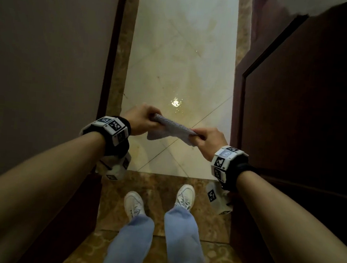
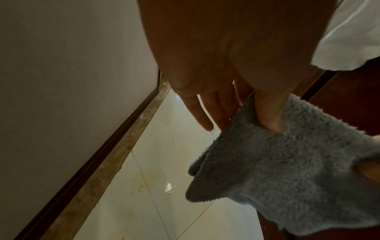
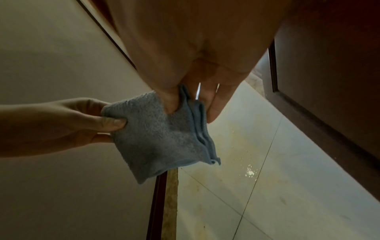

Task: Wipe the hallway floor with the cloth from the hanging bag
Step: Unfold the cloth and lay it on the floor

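A folded blue-grey fluffy cloth hangs in the air between both hands, well above the pale tiled hallway floor. My left hand pinches its left edge between thumb and fingers; in the left wrist view the thumb presses into the cloth. My right hand pinches the right edge, where the folded layers of the cloth show. The left hand appears in the right wrist view gripping the far side. The hanging bag is not in view.
The corridor is narrow: a plain wall on the left with a dark skirting, dark wooden door panels on the right. A brown marble border lies under my white shoes. A yellowish stain and wet glint mark the tiles ahead.
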`<state>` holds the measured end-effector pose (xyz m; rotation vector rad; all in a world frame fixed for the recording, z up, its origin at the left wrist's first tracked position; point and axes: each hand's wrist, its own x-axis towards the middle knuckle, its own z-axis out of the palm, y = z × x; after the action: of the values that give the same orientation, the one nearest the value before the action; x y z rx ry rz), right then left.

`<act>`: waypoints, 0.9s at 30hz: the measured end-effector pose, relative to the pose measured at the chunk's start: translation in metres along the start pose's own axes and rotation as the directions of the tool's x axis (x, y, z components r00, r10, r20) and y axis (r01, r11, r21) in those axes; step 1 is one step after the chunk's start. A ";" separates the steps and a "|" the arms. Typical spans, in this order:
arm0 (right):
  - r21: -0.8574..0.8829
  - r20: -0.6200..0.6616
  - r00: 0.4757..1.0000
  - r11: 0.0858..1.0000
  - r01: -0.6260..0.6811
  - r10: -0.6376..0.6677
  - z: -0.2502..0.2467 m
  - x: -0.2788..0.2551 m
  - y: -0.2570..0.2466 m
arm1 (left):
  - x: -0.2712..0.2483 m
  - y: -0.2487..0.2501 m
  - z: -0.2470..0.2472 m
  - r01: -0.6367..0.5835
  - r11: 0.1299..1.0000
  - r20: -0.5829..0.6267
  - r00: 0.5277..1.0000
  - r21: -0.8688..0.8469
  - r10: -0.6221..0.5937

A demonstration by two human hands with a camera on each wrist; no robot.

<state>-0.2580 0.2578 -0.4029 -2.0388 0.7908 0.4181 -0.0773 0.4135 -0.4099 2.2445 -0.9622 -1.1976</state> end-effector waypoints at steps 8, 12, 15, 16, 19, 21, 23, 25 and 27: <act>0.056 -0.051 0.997 0.997 -0.052 0.055 0.131 0.053 0.028 | 0.008 -0.147 0.064 0.012 0.953 -0.021 1.000 -0.303 -0.019; 0.077 -0.047 0.998 0.996 -0.044 0.048 0.190 0.084 0.047 | 0.015 -0.211 0.101 0.037 0.919 -0.119 0.989 -0.394 -0.091; 0.078 -0.021 0.999 0.996 -0.042 0.044 0.231 0.113 0.069 | 0.029 -0.259 0.129 0.056 0.898 -0.151 0.979 -0.436 -0.135; 0.077 -0.003 0.999 0.996 -0.046 0.046 0.244 0.124 0.079 | 0.036 -0.276 0.139 0.080 0.887 -0.147 0.976 -0.454 -0.163; 0.064 0.076 0.997 0.997 -0.036 0.031 0.285 0.164 0.109 | 0.059 -0.328 0.171 0.116 0.870 -0.150 0.966 -0.480 -0.212; 0.026 0.125 0.992 0.999 -0.038 0.034 0.302 0.183 0.121 | 0.067 -0.351 0.184 0.150 0.865 -0.143 0.959 -0.478 -0.245; -0.022 0.173 0.984 0.999 -0.050 0.053 0.324 0.205 0.134 | 0.078 -0.378 0.198 0.183 0.864 -0.139 0.951 -0.469 -0.276; -0.037 0.219 0.974 0.998 -0.055 0.062 0.346 0.230 0.144 | 0.092 -0.405 0.210 0.219 0.867 -0.148 0.938 -0.448 -0.313; -0.066 0.256 0.965 0.997 -0.047 0.063 0.369 0.255 0.153 | 0.104 -0.432 0.221 0.269 0.870 -0.164 0.918 -0.413 -0.362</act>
<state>-0.1702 0.4081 -0.8439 -1.9684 0.6827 0.7301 -0.0593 0.6183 -0.8614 2.2030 -0.2368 -1.0969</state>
